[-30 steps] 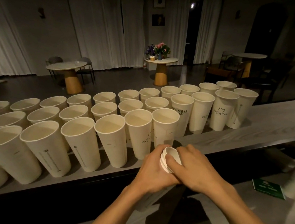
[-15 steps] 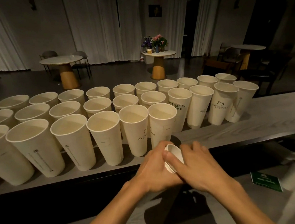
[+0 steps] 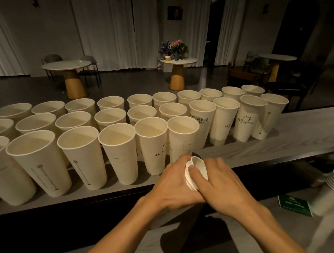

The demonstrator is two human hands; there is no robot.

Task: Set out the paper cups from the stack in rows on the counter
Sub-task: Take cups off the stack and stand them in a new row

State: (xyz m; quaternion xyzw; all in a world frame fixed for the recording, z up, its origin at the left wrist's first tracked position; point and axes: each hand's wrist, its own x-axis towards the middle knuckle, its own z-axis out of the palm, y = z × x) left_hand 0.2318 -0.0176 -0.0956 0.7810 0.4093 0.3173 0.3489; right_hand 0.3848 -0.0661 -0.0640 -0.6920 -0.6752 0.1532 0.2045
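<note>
Stacked paper cups [image 3: 198,163], white rims nested, clasped between left hand [image 3: 172,184] and right hand [image 3: 224,184].

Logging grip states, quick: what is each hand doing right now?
Left hand: grips the stack of paper cups from the side.
Right hand: holds the same stack near its top, thumb across the rims.

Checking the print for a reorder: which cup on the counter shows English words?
The middle-row cup reading "NYTIME IS", behind and right of the front row's right-end cup; others show only symbols, lines or nothing.
</note>
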